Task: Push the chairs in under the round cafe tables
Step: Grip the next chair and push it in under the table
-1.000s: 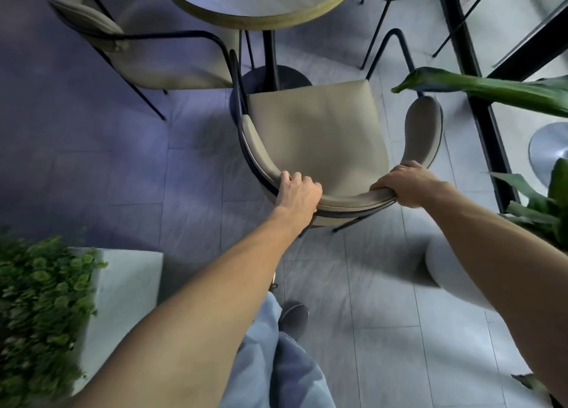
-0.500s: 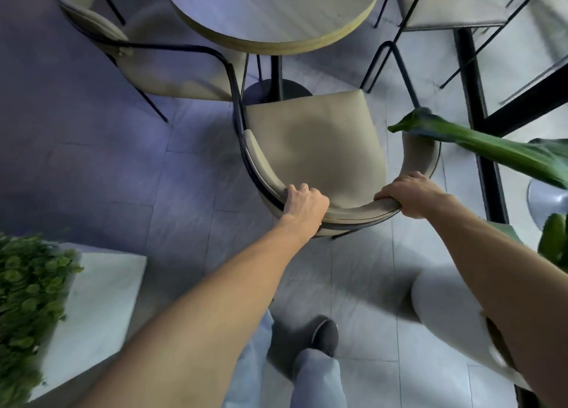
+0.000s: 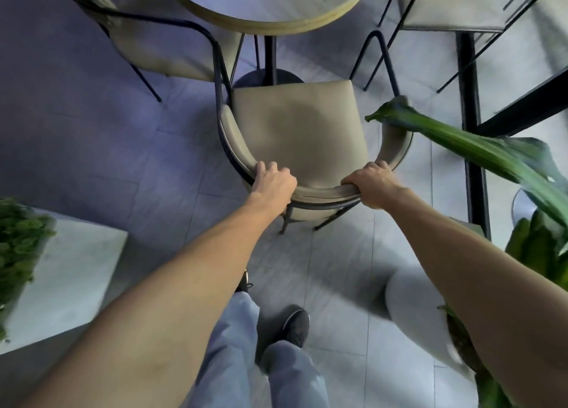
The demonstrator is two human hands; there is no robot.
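Chair (image 3: 295, 137), its curved backrest gripped by left hand (image 3: 273, 183) and right hand (image 3: 373, 185), faces the round table (image 3: 267, 5) directly ahead.

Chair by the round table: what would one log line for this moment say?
chair: not yet under round table | left hand: grips backrest | right hand: grips backrest

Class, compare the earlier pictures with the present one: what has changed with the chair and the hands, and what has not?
The chair has slid slightly forward towards the round table; its seat front now overlaps the pedestal base. A green leaf now crosses its armrest. Unchanged: left hand and right hand grip the backrest; the seat is still not under the tabletop.
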